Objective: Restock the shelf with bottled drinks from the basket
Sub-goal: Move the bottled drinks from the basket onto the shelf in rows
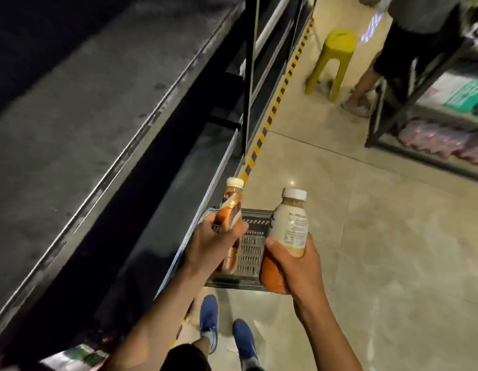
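Bottles first: where were they?
— One in each hand, both held above the grey basket point(252, 253), which sat on the tiled floor point(380, 250) just beside the foot of the dark shelf point(71, 124). Both white caps pointed away from the holder.

How did the fingers sit?
— The left hand point(211, 245) had its fingers wrapped round the lower half of the brown-labelled bottle point(231, 207), which leaned a little to the right. The right hand point(299, 266) clasped the white-labelled bottle point(289, 223) from below, thumb on the near side, fingers round the far side. Something orange showed under that thumb; I could not tell whether it belonged to the same bottle.

Did the two bottles touch?
— No, they were apart, with the basket's slatted wall showing between them.

What else was about?
— A pair of blue shoes point(209, 317) below the arms, a yellow-and-black striped strip point(275, 105) along the shelf's base, a yellow stool point(333, 57) further down the aisle, and a second person point(398, 57) standing near it beside a second rack point(409, 89) that held pink packs point(441, 140)
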`<move>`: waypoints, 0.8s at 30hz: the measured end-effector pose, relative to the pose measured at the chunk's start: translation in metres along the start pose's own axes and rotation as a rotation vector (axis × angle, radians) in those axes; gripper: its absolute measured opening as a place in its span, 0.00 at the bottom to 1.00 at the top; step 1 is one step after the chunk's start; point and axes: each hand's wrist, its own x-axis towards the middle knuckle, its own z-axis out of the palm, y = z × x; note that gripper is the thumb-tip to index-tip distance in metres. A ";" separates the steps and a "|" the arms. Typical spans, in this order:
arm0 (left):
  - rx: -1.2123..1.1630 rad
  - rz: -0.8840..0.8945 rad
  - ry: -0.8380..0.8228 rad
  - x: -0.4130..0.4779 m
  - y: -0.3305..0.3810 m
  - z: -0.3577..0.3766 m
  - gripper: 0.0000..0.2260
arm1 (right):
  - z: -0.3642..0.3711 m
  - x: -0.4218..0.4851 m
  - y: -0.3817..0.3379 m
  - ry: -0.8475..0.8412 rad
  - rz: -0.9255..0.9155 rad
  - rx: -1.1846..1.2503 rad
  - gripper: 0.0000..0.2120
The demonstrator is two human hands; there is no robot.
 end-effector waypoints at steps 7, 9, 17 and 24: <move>-0.244 0.020 0.269 -0.105 0.018 -0.059 0.19 | 0.024 -0.055 -0.051 -0.318 -0.145 -0.098 0.32; -0.308 0.028 0.375 -0.142 0.019 -0.081 0.18 | 0.041 -0.076 -0.066 -0.415 -0.193 -0.097 0.31; -0.494 0.150 0.777 -0.319 0.001 -0.159 0.14 | 0.122 -0.210 -0.111 -0.936 -0.288 0.026 0.27; -0.625 0.297 1.072 -0.473 -0.049 -0.200 0.18 | 0.182 -0.357 -0.086 -1.263 -0.328 -0.013 0.37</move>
